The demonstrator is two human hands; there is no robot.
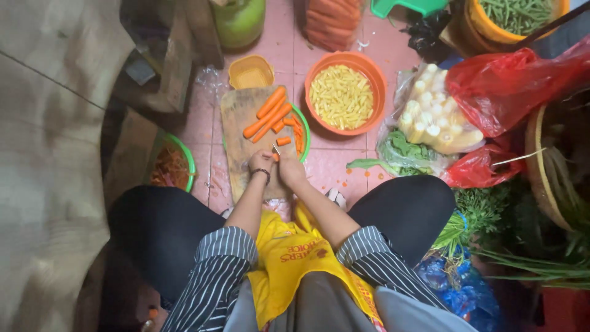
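A wooden cutting board point(236, 117) lies on the pink tiled floor between my knees, with several peeled carrots point(268, 114) on its far half. My left hand point(260, 161) and my right hand point(289, 167) meet at the board's near edge around a small piece of carrot point(276, 157). A thin knife blade point(276, 149) sticks up between them; it seems to be in my right hand. A short carrot chunk point(283, 141) lies just beyond the hands. Cut carrot sticks point(298, 134) fill a green bowl point(305, 126) partly under the board.
An orange bowl point(376, 77) of pale cut pieces stands far right of the board, a small yellow tub point(251, 72) behind it. A green bowl point(187, 157) of peelings sits left. Bags of baby corn point(430, 114), greens and red plastic crowd the right.
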